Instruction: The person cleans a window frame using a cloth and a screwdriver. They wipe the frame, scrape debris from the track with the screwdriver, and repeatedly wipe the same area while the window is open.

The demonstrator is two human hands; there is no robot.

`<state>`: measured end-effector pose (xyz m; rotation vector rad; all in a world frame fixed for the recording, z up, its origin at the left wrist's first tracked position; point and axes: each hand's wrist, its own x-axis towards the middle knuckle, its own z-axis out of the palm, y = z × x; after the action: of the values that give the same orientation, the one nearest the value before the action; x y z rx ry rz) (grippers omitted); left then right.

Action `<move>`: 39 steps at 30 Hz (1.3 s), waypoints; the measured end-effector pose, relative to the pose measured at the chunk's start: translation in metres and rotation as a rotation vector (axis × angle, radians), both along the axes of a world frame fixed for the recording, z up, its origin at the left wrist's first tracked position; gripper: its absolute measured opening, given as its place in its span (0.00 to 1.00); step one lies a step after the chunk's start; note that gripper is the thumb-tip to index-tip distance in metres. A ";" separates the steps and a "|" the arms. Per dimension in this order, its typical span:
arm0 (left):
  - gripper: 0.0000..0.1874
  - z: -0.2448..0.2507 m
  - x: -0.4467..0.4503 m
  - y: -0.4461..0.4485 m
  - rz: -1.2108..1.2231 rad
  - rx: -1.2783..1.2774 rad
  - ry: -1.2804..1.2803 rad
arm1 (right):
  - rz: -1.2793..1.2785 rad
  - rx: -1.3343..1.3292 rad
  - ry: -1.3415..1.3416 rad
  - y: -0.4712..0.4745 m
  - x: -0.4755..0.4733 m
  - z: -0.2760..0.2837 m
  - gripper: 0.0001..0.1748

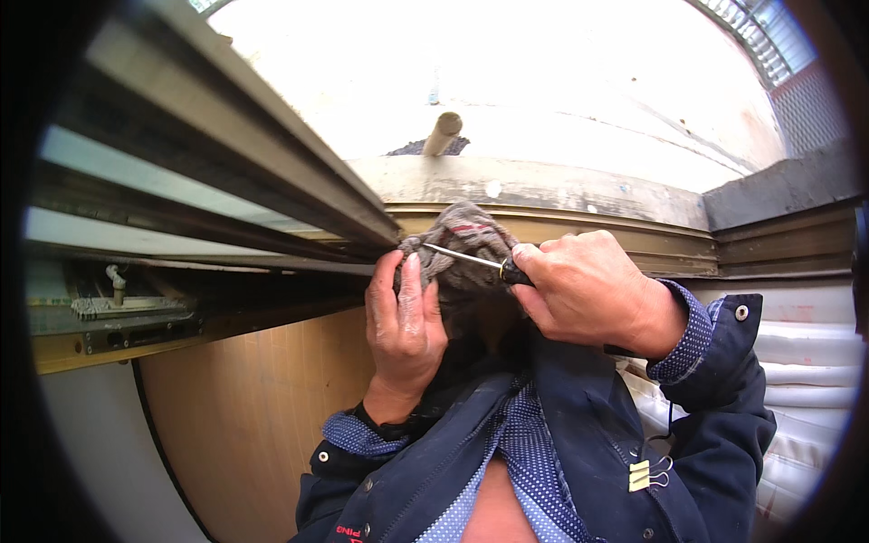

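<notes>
My right hand (pixel 590 288) grips the dark handle of a screwdriver (pixel 468 256), its thin metal shaft pointing left across a crumpled grey-brown cloth (pixel 468 227) with red stripes. The tip of the shaft lies against the cloth near the fingertips of my left hand (pixel 407 326). That hand holds the cloth's left side, with whitish dust on its fingers. The cloth rests over the bronze-coloured metal window track (pixel 563 233), beside the lower end of the sliding window frames. Its lower part is in shadow.
Sliding window frames (pixel 237 136) slant in from the left. Beyond the track lie a pale sill (pixel 543 183) and a short round post (pixel 442 134). White wrapped material (pixel 808 353) lies at the right, a wooden panel (pixel 258 400) at the lower left. A binder clip (pixel 640 476) hangs on the jacket.
</notes>
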<state>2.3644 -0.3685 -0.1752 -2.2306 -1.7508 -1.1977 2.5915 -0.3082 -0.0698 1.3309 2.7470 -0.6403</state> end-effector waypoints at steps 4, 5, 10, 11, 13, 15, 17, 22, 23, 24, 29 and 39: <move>0.18 0.003 0.016 0.006 -0.021 0.000 0.091 | -0.105 0.084 0.152 -0.014 0.034 0.005 0.15; 0.17 0.004 0.020 0.008 -0.018 -0.005 0.124 | -0.158 0.102 0.211 -0.019 0.043 0.005 0.15; 0.16 0.013 0.033 0.014 0.049 -0.027 0.255 | -0.396 0.161 0.428 -0.040 0.098 0.000 0.15; 0.15 0.013 0.036 0.015 0.071 -0.036 0.286 | -0.439 0.244 0.488 -0.043 0.107 -0.004 0.17; 0.16 0.013 0.042 0.016 0.105 -0.043 0.350 | -0.520 0.262 0.526 -0.051 0.126 -0.006 0.18; 0.15 0.012 0.046 0.019 0.131 -0.027 0.381 | -0.563 0.285 0.608 -0.057 0.142 -0.010 0.17; 0.16 0.012 0.048 0.020 0.154 -0.064 0.354 | -0.603 0.297 0.670 -0.064 0.157 -0.011 0.17; 0.17 0.008 0.067 0.018 0.108 -0.058 0.333 | -0.717 0.333 0.772 -0.078 0.189 -0.012 0.15; 0.17 0.007 0.074 0.016 0.100 -0.062 0.337 | -0.738 0.340 0.790 -0.082 0.196 -0.012 0.15; 0.17 0.007 0.082 0.014 0.093 -0.063 0.340 | -0.799 0.281 0.803 -0.088 0.202 -0.011 0.15; 0.17 0.010 0.130 0.011 -0.015 -0.085 0.299 | -0.926 0.242 0.944 -0.109 0.226 -0.015 0.18; 0.20 0.019 0.226 0.004 -0.247 -0.156 0.262 | -0.937 0.274 1.023 -0.130 0.253 -0.013 0.19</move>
<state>2.5906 -0.3645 -0.1561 -2.6161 -1.5530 -0.7755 2.8442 -0.4386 -0.0829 3.1261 2.6564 -1.2871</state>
